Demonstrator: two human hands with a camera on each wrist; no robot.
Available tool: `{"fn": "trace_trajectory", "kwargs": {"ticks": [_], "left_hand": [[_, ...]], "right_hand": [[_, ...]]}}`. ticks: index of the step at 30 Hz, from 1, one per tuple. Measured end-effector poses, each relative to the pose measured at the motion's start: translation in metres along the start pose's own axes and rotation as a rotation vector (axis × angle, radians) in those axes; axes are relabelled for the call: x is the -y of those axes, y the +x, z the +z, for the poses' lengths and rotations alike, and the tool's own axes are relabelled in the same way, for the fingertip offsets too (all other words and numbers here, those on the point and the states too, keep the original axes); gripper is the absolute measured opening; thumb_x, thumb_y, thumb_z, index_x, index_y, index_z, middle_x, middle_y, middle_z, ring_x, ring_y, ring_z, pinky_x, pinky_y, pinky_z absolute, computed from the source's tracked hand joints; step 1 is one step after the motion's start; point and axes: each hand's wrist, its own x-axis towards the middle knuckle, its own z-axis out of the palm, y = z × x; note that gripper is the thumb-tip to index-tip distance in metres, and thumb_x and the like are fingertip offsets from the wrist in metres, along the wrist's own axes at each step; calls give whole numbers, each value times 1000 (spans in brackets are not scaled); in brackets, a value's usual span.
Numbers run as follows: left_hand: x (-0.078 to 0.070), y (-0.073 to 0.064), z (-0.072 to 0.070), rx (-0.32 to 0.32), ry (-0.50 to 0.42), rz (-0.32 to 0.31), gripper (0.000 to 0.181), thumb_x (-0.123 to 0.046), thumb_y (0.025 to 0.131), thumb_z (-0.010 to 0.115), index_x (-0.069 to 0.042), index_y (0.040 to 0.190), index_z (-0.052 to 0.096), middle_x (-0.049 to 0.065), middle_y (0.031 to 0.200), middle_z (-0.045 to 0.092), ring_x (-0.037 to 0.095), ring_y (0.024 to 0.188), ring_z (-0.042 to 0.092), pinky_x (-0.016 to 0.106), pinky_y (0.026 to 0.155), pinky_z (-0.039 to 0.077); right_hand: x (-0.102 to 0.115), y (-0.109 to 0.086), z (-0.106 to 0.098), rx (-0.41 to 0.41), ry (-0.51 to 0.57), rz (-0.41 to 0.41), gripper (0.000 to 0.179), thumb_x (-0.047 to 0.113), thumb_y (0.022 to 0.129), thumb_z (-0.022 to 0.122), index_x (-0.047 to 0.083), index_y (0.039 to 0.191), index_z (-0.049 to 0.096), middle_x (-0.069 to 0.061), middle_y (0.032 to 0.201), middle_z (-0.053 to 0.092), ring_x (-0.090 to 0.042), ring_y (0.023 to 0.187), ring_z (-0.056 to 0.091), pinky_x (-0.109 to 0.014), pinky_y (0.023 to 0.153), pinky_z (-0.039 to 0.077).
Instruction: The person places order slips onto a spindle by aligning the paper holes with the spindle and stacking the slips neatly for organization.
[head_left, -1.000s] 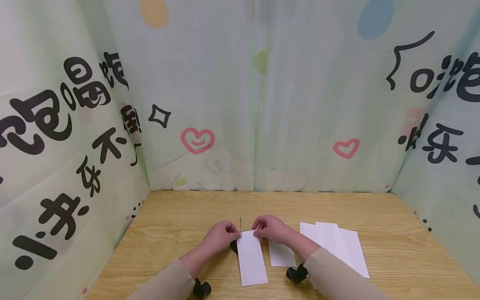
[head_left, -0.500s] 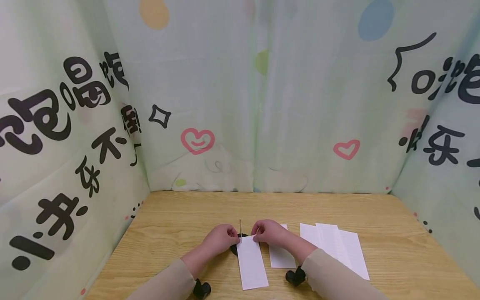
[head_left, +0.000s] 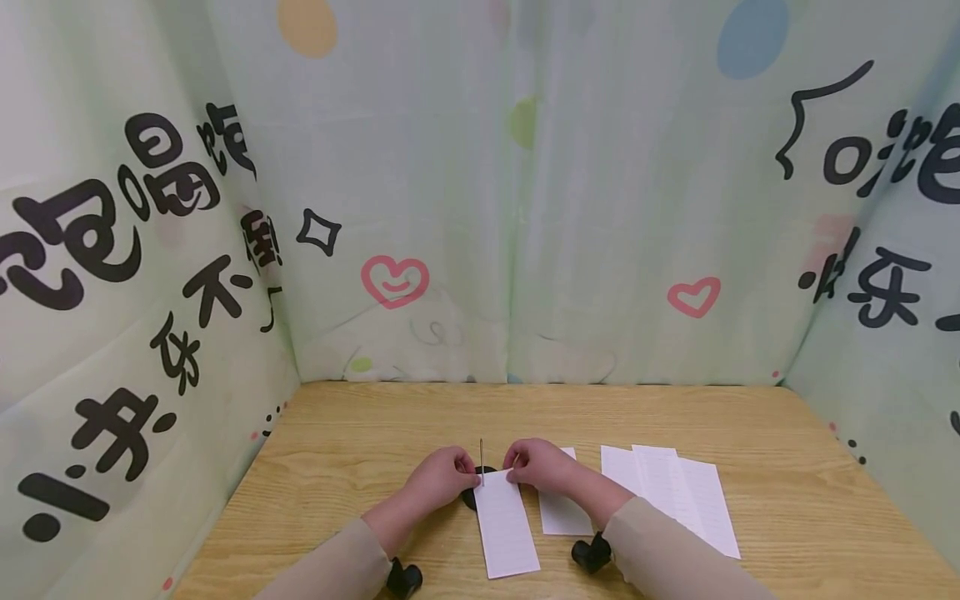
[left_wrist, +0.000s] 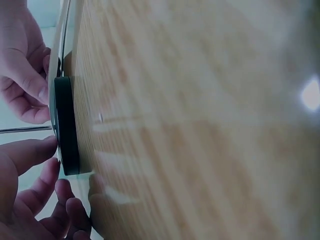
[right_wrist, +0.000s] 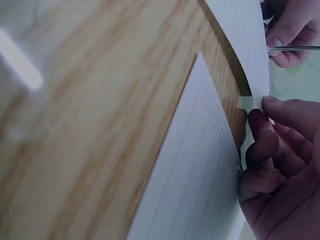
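Paper slip [head_left: 506, 529]: we see one, its far edge over one black base [left_wrist: 67, 130]. One thin spike [head_left: 482, 457] stands up at its far left corner. We see the left hand [head_left: 446, 473] pinch that corner and the right hand [head_left: 542, 465] pinch the far right one. One more sheet [head_left: 564, 515] lies nearby, then three overlapping sheets [head_left: 693, 492], on a wooden table [head_left: 375, 417]. Pale cloth walls [head_left: 450, 167] show two pink hearts [head_left: 395, 287].
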Motion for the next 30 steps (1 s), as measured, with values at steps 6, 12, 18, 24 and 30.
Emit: {"fn": "trace_trajectory", "kwargs": {"ticks": [6,12,18,24,30], "left_hand": [[4,0,1,-20,0,-3,18,-19,85,79,-11,93,64,2,81,56,19,74,51,33,66,42],[9,-4,0,-7,-10,17,25,-18,83,81,-12,100,63,3,82,54,20,75,50,34,66,40],[13,-9,-4,25,2,51,31,-17,84,80,-10,109,63,2,83,53,19,74,49,33,65,38],[16,-13,-8,54,37,92,38,-16,83,80,-9,116,64,2,84,53,18,73,48,32,65,38],[19,-13,-9,85,35,122,41,-15,82,81,-8,120,64,2,85,53,18,73,48,32,65,38]], "right_hand": [[-2,-3,-1,-23,-6,4,10,11,89,73,10,95,65,0,79,58,-15,71,53,-30,63,45],[-7,-9,-10,-48,24,20,11,12,88,74,9,96,66,-1,81,58,-16,70,54,-30,61,46],[-16,-18,-28,-88,-16,53,15,14,88,74,10,101,67,-1,84,57,-16,69,53,-30,60,46],[-26,-31,-48,-129,-99,98,23,17,87,76,11,108,68,0,87,57,-17,71,50,-31,62,43],[-33,-40,-63,-129,-159,145,35,19,86,77,7,117,66,-1,88,56,-17,74,49,-32,64,42]]}}
